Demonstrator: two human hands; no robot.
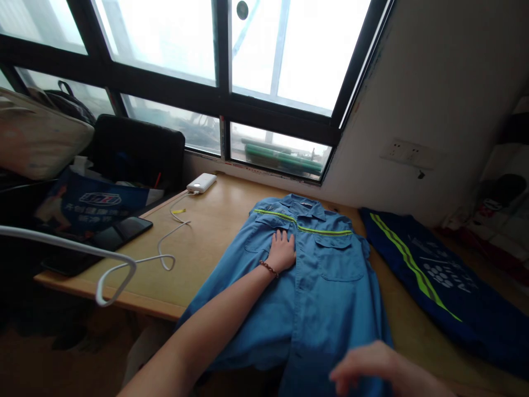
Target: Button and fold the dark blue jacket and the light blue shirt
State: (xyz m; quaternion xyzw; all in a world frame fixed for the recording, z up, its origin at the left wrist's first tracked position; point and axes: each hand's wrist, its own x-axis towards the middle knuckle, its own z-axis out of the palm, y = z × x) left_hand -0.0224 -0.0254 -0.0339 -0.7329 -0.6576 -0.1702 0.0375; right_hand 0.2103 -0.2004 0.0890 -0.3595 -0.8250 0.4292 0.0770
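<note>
A blue work shirt [330,298] lies spread front up on the wooden table, its collar toward the window and a yellow-green reflective stripe across the chest. Its lower hem hangs over the near table edge. My left hand [282,252] rests flat on the chest beside the button placket, fingers stretched out, a beaded bracelet at the wrist. Over the lower right part of the shirt hovers my right hand [367,364], blurred, with its fingers bent; whether it touches or grips the cloth cannot be made out.
To the right lies a dark blue garment [438,275] with a reflective stripe. A white power bank [201,183] with a white cable [161,248] sits on the table [215,231] at left, near a dark tablet-like device [119,234]. Bags [95,198] stand beyond the left edge.
</note>
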